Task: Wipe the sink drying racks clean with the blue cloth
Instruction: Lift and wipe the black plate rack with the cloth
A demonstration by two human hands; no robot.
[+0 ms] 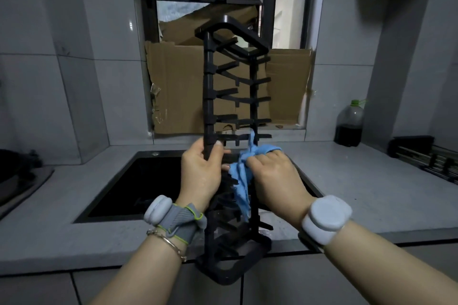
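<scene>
1. A long black plastic drying rack [208, 96], made of two rails with short cross pegs, is held upright at the front edge of the grey stone bench [359, 188], just before the black sunken sink [138, 181].
2. Its left rail is gripped by the left hand [200, 173], whose fingers [218, 146] are curled closely round the bar.
3. A crumpled blue cloth [239, 176] is held in the right hand [275, 178] and pressed against the right rail, about the middle of the rack; one end of the cloth hangs down along the rail.
4. The fingers of the right hand are bent round the cloth and partly covered by it.
5. Whether the lower frame of the rack touches the bench cannot be told.
6. A second dark rack [426, 156] with metal bars is laid on the bench at the far right, near a clear plastic bottle [349, 124] with a green cap and dark liquid.
7. Brown cardboard [178, 86] is set in the window behind the sink.
</scene>
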